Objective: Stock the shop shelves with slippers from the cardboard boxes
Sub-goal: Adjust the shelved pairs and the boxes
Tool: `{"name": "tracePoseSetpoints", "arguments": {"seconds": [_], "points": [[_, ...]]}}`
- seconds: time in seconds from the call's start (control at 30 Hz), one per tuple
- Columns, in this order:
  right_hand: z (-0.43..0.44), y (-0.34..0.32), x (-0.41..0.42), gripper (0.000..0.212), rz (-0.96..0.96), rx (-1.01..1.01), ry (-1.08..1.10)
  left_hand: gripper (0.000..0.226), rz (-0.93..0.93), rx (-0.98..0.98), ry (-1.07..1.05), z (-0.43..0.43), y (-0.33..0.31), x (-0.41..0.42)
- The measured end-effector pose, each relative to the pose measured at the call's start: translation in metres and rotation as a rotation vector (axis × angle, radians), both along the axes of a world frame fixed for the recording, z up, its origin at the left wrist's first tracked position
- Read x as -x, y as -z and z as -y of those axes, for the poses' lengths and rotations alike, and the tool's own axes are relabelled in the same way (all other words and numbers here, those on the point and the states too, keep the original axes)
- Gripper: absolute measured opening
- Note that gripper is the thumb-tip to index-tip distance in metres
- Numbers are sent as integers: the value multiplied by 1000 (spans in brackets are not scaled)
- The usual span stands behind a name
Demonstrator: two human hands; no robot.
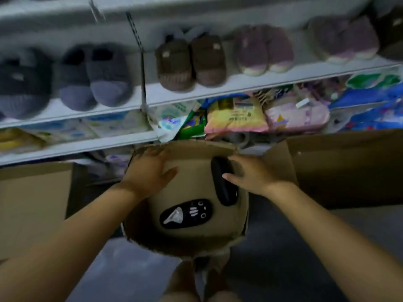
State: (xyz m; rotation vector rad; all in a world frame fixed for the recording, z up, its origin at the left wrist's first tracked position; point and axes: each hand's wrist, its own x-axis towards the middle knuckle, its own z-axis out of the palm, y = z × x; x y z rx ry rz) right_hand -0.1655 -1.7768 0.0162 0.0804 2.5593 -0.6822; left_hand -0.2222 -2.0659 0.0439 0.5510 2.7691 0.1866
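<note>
**Both hands at the box, two black slippers inside**

All positions are relative to the cardboard box (185, 247), frame centre, open top tilted toward the camera.

- Left hand (148, 171): on the box's left wall, fingers at the far rim and thumb splayed inside. Reads as a grip on the wall, but it's blurred.
- Right hand (250, 173): reaching in from the right, fingers and thumb closed round the top end of the upright slipper (223, 186). That slipper stands on edge against the box's right wall.
- Flat slipper (185, 214): lies on the box floor near the front wall, apart from the upright one. Bare cardboard sits between it and the left hand.
- Above the box, the upper shelf (239, 88) front edge runs across the frame. On it are a grey-blue pair (96, 83), a brown pair (192, 62) and a purple pair (263, 53), toes at the edge with narrow gaps between pairs.
- Just past the box's far rim, the lower shelf (87, 144) is crammed with packets (235, 114).
- Left carton (32, 203) and right carton (349, 166) flank the box, the right one close.
- Open floor (130, 269) lies in front of the box.
</note>
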Motion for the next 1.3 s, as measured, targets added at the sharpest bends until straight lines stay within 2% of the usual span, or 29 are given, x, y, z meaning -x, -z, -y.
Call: {"name": "tracePoseSetpoints", "arguments": {"seconds": [0.2, 0.4, 0.6, 0.7, 0.83, 0.9, 0.97, 1.03, 1.13, 1.23, 1.3], "points": [[19, 118, -9, 66, 173, -71, 7, 61, 287, 177, -38, 10, 104, -24], [32, 221, -7, 63, 276, -84, 116, 43, 613, 139, -177, 12, 211, -57], [39, 280, -1, 91, 322, -97, 385, 52, 814, -40, -508, 6, 289, -79], [49, 287, -6, 85, 216, -103, 453, 49, 898, -66, -633, 1, 310, -83], [55, 287, -16, 53, -88, 120, 516, 44, 861, -281, -880, -2, 319, -82], [56, 287, -15, 54, -109, 146, 556, 41, 888, -286, -919, 0, 319, -80], [59, 293, -9, 68, 3, 138, 609, 44, 840, -339, -991, 2, 322, -75], [60, 299, -2, 84, 209, 166, 663, 44, 830, -354, -1009, 5, 325, -71], [62, 302, 5, 95, 415, 353, 809, 39, 877, -322, -1023, 3, 323, -67], [66, 301, 5, 83, 543, 612, 985, 40, 896, -377, -1069, 2, 324, -68], [68, 303, 3, 73, 515, 656, 1009, 41, 907, -398, -1105, 2, 326, -70]]}}
